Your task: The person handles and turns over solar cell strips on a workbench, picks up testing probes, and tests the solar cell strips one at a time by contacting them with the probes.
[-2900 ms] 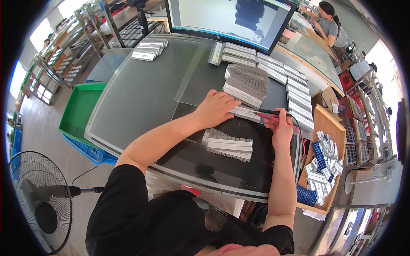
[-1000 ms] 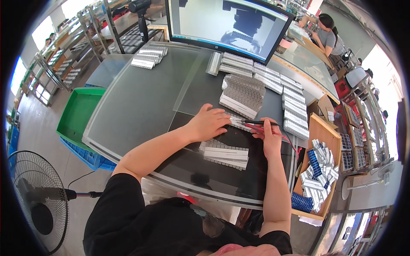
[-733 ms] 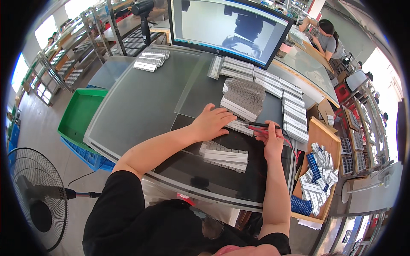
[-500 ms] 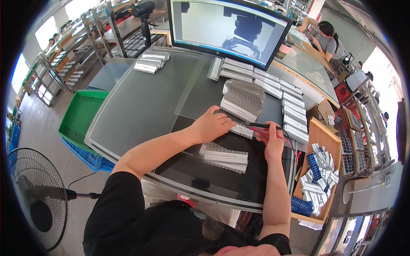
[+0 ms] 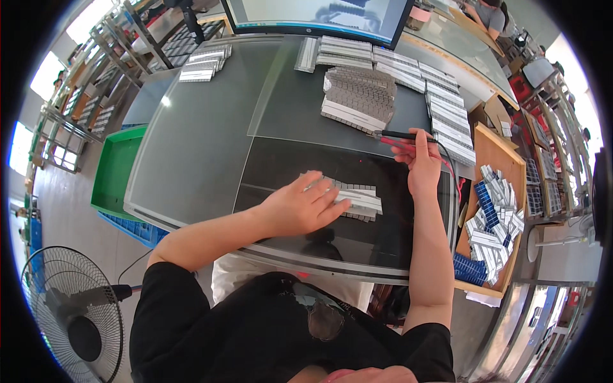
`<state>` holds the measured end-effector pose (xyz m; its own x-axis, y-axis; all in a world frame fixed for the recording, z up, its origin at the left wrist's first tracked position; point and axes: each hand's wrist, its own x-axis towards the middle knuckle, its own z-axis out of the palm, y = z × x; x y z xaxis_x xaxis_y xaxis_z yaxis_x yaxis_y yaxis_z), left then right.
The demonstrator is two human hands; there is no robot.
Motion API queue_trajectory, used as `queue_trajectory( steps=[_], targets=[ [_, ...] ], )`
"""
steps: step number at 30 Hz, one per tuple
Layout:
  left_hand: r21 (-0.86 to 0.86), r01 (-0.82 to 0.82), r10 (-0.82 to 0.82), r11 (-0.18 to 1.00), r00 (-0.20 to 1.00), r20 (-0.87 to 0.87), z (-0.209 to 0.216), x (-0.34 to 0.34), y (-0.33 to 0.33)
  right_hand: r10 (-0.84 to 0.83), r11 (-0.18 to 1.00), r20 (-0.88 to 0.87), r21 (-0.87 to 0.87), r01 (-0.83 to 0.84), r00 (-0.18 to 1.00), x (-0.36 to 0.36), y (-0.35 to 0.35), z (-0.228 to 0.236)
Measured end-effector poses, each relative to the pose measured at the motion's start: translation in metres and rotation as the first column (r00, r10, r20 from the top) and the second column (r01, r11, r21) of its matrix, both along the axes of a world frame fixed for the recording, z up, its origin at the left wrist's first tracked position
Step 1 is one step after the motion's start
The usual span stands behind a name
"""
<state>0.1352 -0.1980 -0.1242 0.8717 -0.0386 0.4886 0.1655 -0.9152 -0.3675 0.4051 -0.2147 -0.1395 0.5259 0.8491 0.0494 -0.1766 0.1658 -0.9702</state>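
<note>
My left hand (image 5: 305,204) lies with its fingers spread over a small stack of flat, segmented white-and-grey strips (image 5: 364,199) on the dark near part of the table. Its fingers cover the stack's left end. In my right hand (image 5: 423,163) are two pen-like test probes, one black (image 5: 403,135) and one red (image 5: 397,144), with wires trailing past the wrist. The probe tips point left, close to the near edge of a larger pile of grey segmented strips (image 5: 359,89). Whether they touch it I cannot tell.
Rows of white strips (image 5: 450,118) line the table's right and back. Another stack (image 5: 205,62) sits far left. A monitor (image 5: 306,14) stands behind. A wooden box (image 5: 497,150) of loose strips is at right, a green tray (image 5: 115,167) and fan (image 5: 83,335) at left.
My left hand has left the single strip by the probes and come nearer, onto the small stack. That strip no longer lies beneath the probe tips. The whole view has tilted downward.
</note>
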Motion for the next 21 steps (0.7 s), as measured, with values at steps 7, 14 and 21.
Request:
queue_trajectory(
  steps=[7, 14, 21],
  targets=[
    [-0.507, -0.07, 0.015, 0.859, 0.994, -0.113, 0.005, 0.011, -0.006, 0.018, 1.0, 0.024, 0.001, -0.018, 1.0, 0.0, -0.004, -0.004],
    [-0.562, -0.037, -0.036, 0.827, 0.992, -0.119, -0.007, 0.026, -0.005, 0.036, 0.999, 0.008, 0.009, -0.036, 0.999, -0.002, -0.004, -0.001],
    [-0.63, -0.041, -0.045, 0.775, 0.992, -0.119, 0.001, 0.026, 0.0, 0.027, 1.0, 0.009, -0.006, -0.027, 1.0, -0.001, -0.002, -0.001]
  ],
)
